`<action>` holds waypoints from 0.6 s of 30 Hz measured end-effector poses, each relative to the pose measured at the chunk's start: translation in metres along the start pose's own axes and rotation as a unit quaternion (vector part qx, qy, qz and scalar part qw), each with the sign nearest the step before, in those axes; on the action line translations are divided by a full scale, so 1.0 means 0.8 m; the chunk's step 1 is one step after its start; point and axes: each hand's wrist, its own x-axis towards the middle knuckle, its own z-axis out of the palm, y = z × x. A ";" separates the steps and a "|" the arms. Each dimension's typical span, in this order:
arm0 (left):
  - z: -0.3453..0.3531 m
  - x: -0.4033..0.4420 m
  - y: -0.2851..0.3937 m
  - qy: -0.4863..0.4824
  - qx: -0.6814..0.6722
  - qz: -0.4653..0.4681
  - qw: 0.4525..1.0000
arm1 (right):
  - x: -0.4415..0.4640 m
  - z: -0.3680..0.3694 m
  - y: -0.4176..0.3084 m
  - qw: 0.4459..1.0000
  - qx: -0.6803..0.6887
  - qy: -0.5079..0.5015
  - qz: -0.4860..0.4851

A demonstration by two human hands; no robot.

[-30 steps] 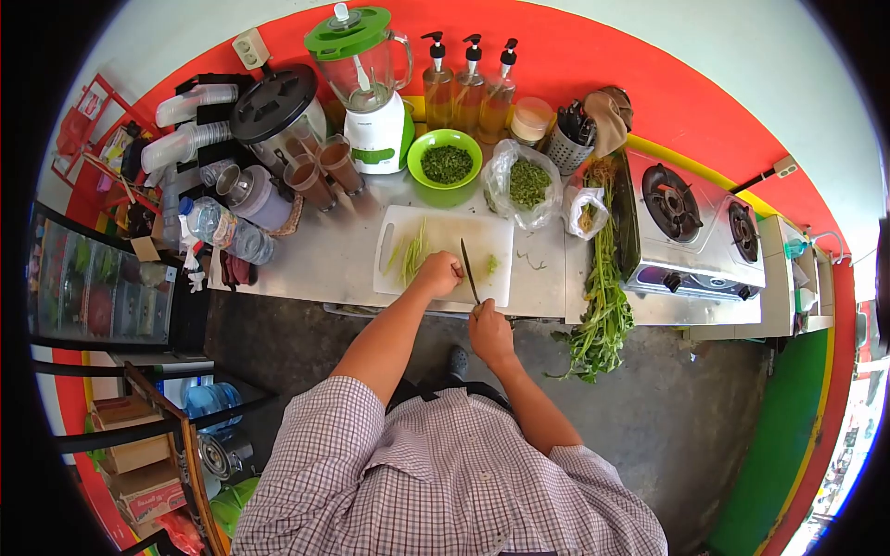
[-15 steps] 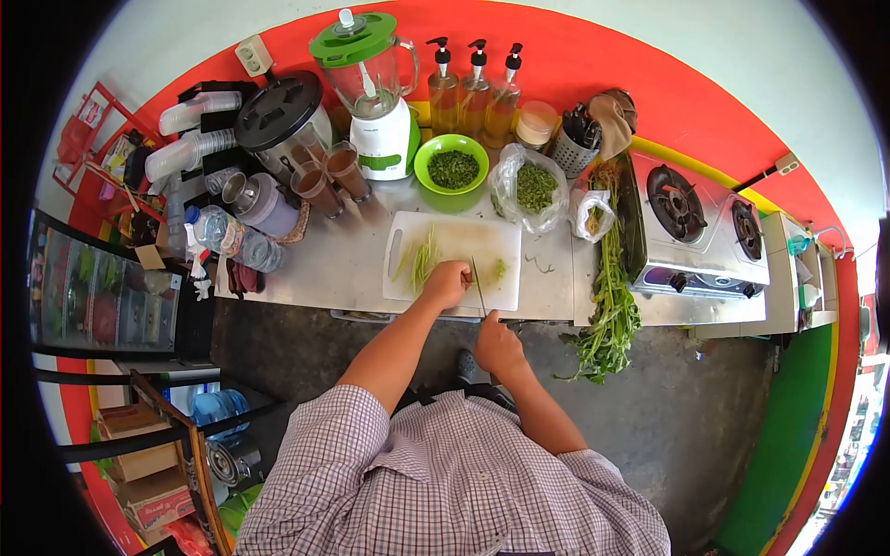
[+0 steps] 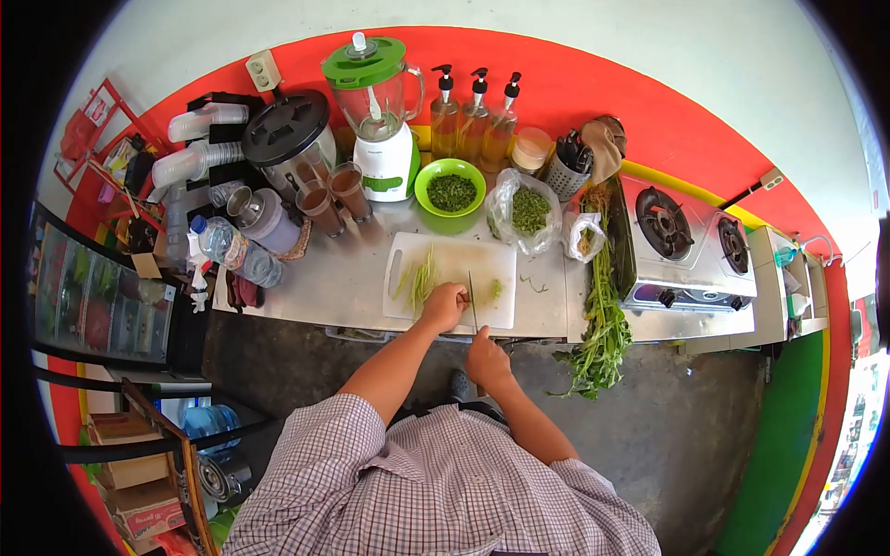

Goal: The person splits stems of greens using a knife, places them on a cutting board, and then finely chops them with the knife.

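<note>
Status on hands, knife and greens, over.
Right hand gripping knife. Left hand by green stems, grip unclear. Stems and small green bits on cutting board. Left fingers close to blade; no other obstruction seen there.

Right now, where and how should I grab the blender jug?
Grip the upright handle of the blender jug, coming from the right and front: it stands out on that side as a loop. The nearest pump bottle stands close beyond it, so I'd keep the fingers tight. The right hand holds the knife; I'd free it first.
</note>
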 end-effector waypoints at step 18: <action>0.012 -0.019 -0.011 0.080 0.021 0.031 0.996 | -0.023 -0.024 0.008 0.998 0.022 -0.060 -0.010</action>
